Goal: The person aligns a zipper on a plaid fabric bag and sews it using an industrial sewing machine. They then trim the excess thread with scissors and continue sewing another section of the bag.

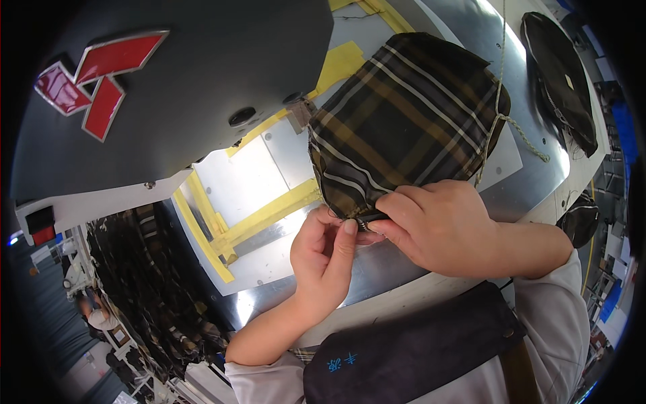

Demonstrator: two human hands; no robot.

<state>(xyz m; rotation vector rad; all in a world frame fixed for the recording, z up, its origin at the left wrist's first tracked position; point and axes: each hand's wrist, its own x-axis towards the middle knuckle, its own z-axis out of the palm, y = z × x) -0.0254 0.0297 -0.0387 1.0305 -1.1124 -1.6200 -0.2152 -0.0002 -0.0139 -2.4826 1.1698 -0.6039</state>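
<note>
A dark plaid cloth piece with white and brown stripes lies on the metal work surface, shaped like a rounded pouch or cap panel. At its near corner both hands meet. My left hand pinches the cloth edge between thumb and fingers. Close beside it, my right hand is closed with thumb and forefinger on the same edge. Between the fingertips shows a small dark toothed strip, perhaps a zipper end; its full shape is hidden by the fingers.
A large grey machine head with a red emblem overhangs the left. Yellow tape marks the metal plate. A cord hangs at the right. Dark zippered pouches lie far right; plaid cloth is heaped lower left.
</note>
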